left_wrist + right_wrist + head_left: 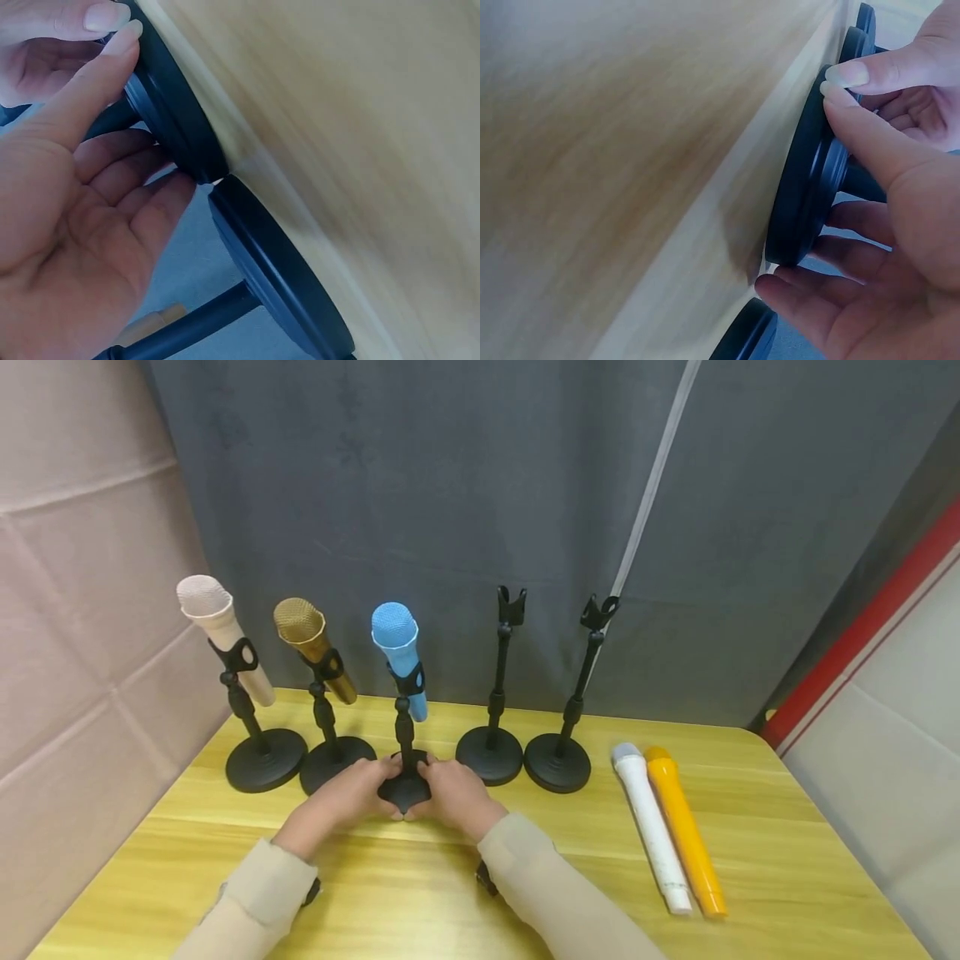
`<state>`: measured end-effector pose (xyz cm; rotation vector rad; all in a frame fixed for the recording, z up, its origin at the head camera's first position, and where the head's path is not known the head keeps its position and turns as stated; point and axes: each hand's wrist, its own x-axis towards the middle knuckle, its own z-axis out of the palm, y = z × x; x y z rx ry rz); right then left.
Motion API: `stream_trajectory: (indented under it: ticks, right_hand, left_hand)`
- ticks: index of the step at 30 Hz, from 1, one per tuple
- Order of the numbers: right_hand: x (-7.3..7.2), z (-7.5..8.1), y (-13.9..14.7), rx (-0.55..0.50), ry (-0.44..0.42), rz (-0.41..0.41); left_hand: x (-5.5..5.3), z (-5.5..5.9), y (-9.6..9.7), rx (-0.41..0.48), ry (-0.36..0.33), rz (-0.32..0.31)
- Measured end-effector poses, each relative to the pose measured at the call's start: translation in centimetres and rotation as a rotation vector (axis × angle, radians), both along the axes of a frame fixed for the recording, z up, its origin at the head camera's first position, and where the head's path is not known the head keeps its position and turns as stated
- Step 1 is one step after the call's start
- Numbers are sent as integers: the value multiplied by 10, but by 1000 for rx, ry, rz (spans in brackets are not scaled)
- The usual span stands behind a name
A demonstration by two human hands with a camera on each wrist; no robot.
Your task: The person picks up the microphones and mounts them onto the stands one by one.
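Observation:
In the head view a light blue microphone (395, 631) leans in the clip of a black microphone stand (405, 789) on the wooden table. My left hand (348, 797) grips the left side of that stand's round base, while my right hand (461, 795) holds its right side. The thumbs meet at the front rim, seen in the left wrist view over the base (180, 112). Fingers wrap round the side of the base (802, 187) in the right wrist view. To the left, a gold microphone (311, 639) and a white microphone (221, 618) sit in their own stands.
Two black stands (491, 752) (558, 764) with bare clips stand to the right. Farther right, a white microphone (652, 827) and an orange microphone (688, 835) lie side by side on the table (780, 860). A grey curtain (420, 485) hangs behind.

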<state>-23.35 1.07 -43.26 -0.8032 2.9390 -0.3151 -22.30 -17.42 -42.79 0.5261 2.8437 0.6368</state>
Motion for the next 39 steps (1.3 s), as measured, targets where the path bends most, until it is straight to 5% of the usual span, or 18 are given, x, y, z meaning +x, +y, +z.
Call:
stream_trajectory:
  ticks: [10,16,28,35,39]
  right_hand:
    - [19,7,23,-143,-87,-15]
    - [42,28,59,-252,-104,10]
    - [78,48,138,-352,-121,-30]
    - [89,58,181,-353,-48,-303]
    - [87,64,210,-312,-44,-393]
  left_hand:
    - [15,5,15,-95,55,140]
    - [34,22,27,-79,40,234]
    - [55,53,62,211,61,-23]
    - [53,63,77,328,27,23]
    - [46,66,88,401,9,70]
